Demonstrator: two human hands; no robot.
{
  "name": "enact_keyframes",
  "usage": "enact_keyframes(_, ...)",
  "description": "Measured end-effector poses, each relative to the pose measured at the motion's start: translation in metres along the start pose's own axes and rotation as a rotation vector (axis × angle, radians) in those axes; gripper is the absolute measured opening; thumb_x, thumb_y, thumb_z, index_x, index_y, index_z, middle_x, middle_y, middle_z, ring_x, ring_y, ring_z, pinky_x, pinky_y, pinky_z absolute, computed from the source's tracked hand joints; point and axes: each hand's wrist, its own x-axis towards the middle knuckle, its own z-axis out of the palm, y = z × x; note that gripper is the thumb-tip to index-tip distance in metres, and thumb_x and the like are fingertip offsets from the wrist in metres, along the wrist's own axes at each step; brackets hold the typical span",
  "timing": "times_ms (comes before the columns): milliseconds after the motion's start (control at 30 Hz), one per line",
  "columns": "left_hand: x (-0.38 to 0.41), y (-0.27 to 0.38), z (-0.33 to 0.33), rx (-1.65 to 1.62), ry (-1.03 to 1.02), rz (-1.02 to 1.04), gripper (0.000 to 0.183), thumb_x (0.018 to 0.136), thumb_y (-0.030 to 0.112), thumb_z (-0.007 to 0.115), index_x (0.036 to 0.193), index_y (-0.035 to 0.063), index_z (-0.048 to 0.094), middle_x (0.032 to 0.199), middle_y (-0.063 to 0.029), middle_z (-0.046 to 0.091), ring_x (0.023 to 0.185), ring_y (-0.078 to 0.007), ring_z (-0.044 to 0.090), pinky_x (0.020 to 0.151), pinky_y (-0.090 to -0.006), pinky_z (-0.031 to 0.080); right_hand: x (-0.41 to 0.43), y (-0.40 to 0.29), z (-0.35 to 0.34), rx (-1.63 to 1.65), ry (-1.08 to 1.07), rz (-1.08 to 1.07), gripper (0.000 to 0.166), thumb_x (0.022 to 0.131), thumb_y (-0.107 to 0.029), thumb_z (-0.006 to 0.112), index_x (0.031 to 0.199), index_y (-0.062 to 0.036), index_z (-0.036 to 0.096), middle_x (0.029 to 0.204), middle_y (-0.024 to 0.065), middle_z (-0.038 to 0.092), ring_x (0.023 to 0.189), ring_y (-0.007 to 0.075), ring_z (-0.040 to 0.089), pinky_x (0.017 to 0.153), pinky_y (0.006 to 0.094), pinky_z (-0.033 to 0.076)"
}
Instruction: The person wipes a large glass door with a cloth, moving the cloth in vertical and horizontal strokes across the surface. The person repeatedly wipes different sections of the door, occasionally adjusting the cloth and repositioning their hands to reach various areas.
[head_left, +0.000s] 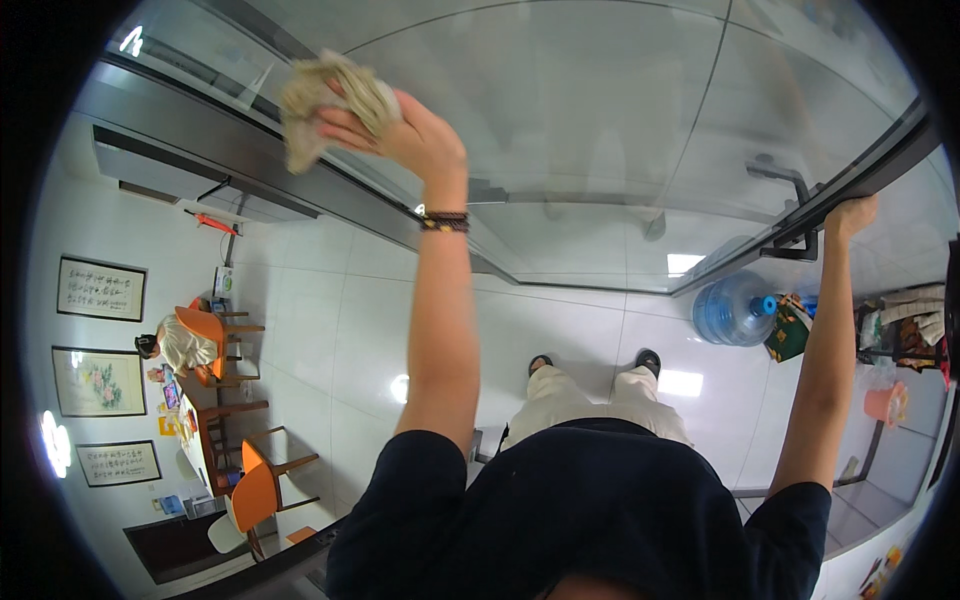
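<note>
My left hand is raised at the upper left, its fingers around a crumpled beige cloth. The cloth lies over the upper part of a glass door panel, near its dark metal frame; whether it touches the glass I cannot tell. Beaded bracelets circle the left wrist. At the right, my right hand grips the edge of the door's dark frame, just above the black door handle. The fingers of that hand are partly hidden behind the frame.
A large blue water bottle stands on the tiled floor beside the door, next to a green bag. Farther right are a loaded shelf and a pink bin. At the far left, a person sits at a table with orange chairs.
</note>
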Motion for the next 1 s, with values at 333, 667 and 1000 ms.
enact_keyframes(333, -0.174, -0.091, 0.011, -0.736, 0.116, -1.495, 0.059, 0.095, 0.046, 0.028, 0.139, 0.0066, 0.027, 0.143, -0.0133, 0.03, 0.128, -0.0274, 0.034, 0.105, -0.0393, 0.025, -0.017, -0.057, 0.013, 0.19, 0.05, 0.193, 0.031, 0.088, -0.018, 0.04, 0.091, 0.0054, 0.061, 0.081, 0.0133, 0.064, 0.065, 0.0242, 0.062, 0.057, 0.0351, 0.052)
enact_keyframes(667, 0.033, -0.051, -0.028, -0.551, 0.243, -0.888, 0.045, 0.092, 0.042, 0.033, 0.123, 0.0096, 0.043, 0.125, -0.0045, 0.045, 0.109, -0.0168, 0.044, 0.092, -0.0354, 0.041, -0.007, -0.014, 0.006, -0.015, 0.006, -0.025, 0.03, 0.089, -0.015, 0.036, 0.096, 0.0058, 0.056, 0.08, 0.0147, 0.062, 0.064, 0.0263, 0.062, 0.054, 0.0368, 0.053)
enact_keyframes(1000, 0.116, -0.013, -0.029, 0.12, 0.037, 0.184, 0.067, 0.094, 0.04, 0.031, 0.141, -0.0027, 0.01, 0.145, -0.0322, 0.005, 0.133, -0.0506, 0.001, 0.108, -0.0544, 0.006, -0.017, -0.048, 0.004, 0.034, 0.009, 0.114, 0.027, 0.089, -0.013, 0.036, 0.091, 0.0078, 0.054, 0.079, 0.0159, 0.062, 0.064, 0.0269, 0.062, 0.055, 0.0364, 0.054)
